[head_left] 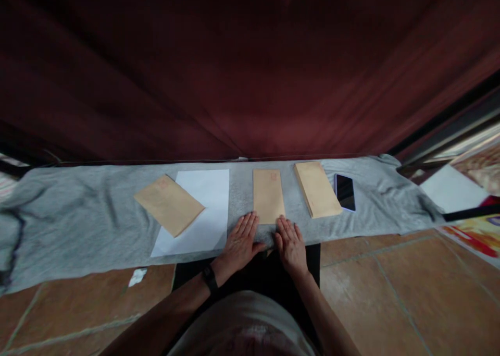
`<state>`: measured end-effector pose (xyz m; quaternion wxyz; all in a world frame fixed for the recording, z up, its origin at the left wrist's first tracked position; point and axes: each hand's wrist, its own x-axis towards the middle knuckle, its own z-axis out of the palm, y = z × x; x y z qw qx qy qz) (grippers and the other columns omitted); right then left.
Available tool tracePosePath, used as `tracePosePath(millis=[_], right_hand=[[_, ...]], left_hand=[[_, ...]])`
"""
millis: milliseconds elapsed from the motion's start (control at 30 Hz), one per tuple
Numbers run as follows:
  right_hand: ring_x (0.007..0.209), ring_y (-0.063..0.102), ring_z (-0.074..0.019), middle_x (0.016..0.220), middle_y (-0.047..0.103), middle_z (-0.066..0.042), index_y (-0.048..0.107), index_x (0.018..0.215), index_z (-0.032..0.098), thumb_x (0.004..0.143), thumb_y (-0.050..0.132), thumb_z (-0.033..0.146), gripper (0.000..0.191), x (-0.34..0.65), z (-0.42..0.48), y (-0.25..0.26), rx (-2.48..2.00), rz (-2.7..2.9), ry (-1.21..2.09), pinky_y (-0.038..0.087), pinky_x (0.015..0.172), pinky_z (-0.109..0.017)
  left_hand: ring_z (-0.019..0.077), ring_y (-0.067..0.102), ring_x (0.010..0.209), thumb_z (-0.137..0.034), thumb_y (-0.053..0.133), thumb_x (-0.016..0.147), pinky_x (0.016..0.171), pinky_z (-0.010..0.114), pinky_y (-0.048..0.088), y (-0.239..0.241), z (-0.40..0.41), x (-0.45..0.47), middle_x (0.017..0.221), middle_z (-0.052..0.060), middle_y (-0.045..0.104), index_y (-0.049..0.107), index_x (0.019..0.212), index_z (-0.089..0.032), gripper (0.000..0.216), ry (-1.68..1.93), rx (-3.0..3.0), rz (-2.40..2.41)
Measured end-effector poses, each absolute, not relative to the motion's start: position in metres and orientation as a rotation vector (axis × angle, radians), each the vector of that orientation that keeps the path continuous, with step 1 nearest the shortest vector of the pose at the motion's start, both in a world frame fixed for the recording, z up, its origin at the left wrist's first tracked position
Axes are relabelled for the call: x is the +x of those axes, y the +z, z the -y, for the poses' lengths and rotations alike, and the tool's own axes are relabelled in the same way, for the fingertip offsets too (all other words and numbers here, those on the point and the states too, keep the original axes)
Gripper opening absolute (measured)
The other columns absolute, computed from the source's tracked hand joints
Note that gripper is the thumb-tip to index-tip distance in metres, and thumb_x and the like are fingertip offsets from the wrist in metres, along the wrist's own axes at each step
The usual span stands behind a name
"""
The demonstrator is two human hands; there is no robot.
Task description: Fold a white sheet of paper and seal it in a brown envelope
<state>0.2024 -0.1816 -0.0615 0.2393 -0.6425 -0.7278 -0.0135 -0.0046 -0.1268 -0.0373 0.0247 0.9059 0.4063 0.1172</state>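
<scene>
A single brown paper envelope [269,195] lies upright in front of me on a grey cloth [97,231]. My left hand [241,241] rests flat with its fingertips at the envelope's lower left corner, fingers stretched out. At the lower right corner, my right hand [291,244] lies with fingers extended, its fingertips touching the edge. To the left, another brown envelope [170,205] sits at a slant over a sheet of white paper [205,220]. Right of the middle envelope is a thick stack of brown envelopes [317,189].
A smartphone [346,193] lies beside the stack on the right. A dark red curtain [250,85] hangs behind the cloth-covered surface. On the tiled floor [371,293] is a white scrap [137,277]. Papers, one with a colourful print [478,233], are at the far right.
</scene>
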Motion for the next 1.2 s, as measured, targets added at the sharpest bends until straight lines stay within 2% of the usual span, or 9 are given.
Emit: tracePosePath(millis=[100,167,333,500,667,800,933,1033,1200], right_hand=[[0.143,0.042,-0.0241,0.153,0.047,-0.01,0.035,0.155,0.021,0.106,0.038,0.027,0.049,0.203,0.181,-0.064,-1.754,1.983,-0.037,0.031,0.119,-0.048],[0.142,0.044,-0.0237,0.152,0.048,-0.01,0.037,0.154,0.021,0.106,0.037,0.027,0.048,0.203,0.181,-0.066,-1.753,1.967,-0.033,0.031,0.119,-0.048],[0.141,0.045,-0.0226,0.151,0.05,-0.009,0.039,0.153,0.022,0.106,0.037,0.025,0.047,0.203,0.179,-0.068,-1.742,1.938,-0.02,0.031,0.119,-0.047],[0.14,0.047,-0.0226,0.15,0.051,-0.009,0.04,0.152,0.021,0.105,0.038,0.025,0.047,0.202,0.178,-0.064,-1.738,1.916,-0.004,0.032,0.118,-0.047],[0.138,0.049,-0.0229,0.149,0.053,-0.009,0.04,0.152,0.021,0.105,0.039,0.025,0.048,0.2,0.177,-0.063,-1.746,1.893,0.009,0.035,0.117,-0.047],[0.138,0.049,-0.0228,0.15,0.052,-0.008,0.04,0.152,0.021,0.105,0.04,0.026,0.047,0.199,0.176,-0.062,-1.762,1.886,0.025,0.035,0.116,-0.047],[0.137,0.05,-0.0228,0.149,0.052,-0.007,0.043,0.151,0.021,0.105,0.04,0.027,0.046,0.198,0.175,-0.061,-1.764,1.874,0.04,0.036,0.115,-0.046],[0.137,0.05,-0.0228,0.15,0.051,-0.006,0.042,0.151,0.022,0.105,0.041,0.027,0.046,0.198,0.175,-0.061,-1.755,1.873,0.046,0.036,0.115,-0.046],[0.138,0.049,-0.0228,0.151,0.05,-0.006,0.042,0.151,0.023,0.105,0.04,0.026,0.047,0.199,0.175,-0.058,-1.755,1.869,0.043,0.036,0.115,-0.045]], left_hand=[[0.026,0.038,0.146,-0.051,0.038,0.101,0.123,0.047,0.029,-0.03,0.108,-0.003,0.149,0.017,0.051,0.048,0.144,-0.01,0.059,0.412,2.781,-1.194],[0.0226,0.038,0.146,-0.043,0.034,0.104,0.123,0.046,0.027,-0.025,0.085,0.004,0.15,0.013,0.051,0.051,0.141,-0.014,0.051,0.449,2.767,-1.133],[0.0207,0.027,0.151,-0.042,0.026,0.105,0.125,0.042,0.022,-0.026,0.01,0.031,0.161,0.012,0.035,0.036,0.152,-0.012,0.057,0.408,2.757,-1.106],[0.0216,0.026,0.151,-0.047,0.026,0.104,0.125,0.043,0.019,-0.042,-0.038,0.044,0.162,0.011,0.032,0.03,0.155,-0.014,0.061,0.283,2.796,-1.098],[0.021,0.023,0.152,-0.047,0.027,0.104,0.125,0.044,0.018,-0.049,-0.035,0.037,0.164,0.008,0.03,0.029,0.156,-0.018,0.06,0.23,2.889,-0.982],[0.0177,0.021,0.153,-0.041,0.028,0.106,0.125,0.041,0.017,-0.038,-0.012,0.029,0.164,0.001,0.031,0.029,0.157,-0.026,0.053,0.15,2.946,-0.677],[0.0135,0.023,0.152,-0.04,0.031,0.105,0.124,0.036,0.02,-0.026,-0.009,0.03,0.163,-0.001,0.033,0.028,0.157,-0.029,0.053,0.084,2.933,-0.383],[0.0106,0.027,0.15,-0.038,0.024,0.106,0.123,0.032,0.023,-0.026,-0.033,0.044,0.161,0.0,0.036,0.03,0.156,-0.026,0.051,0.05,2.929,-0.41],[0.0188,0.029,0.15,-0.04,0.024,0.104,0.122,0.041,0.024,-0.041,-0.074,0.078,0.161,0.009,0.036,0.032,0.155,-0.016,0.057,0.124,2.97,-0.77]])
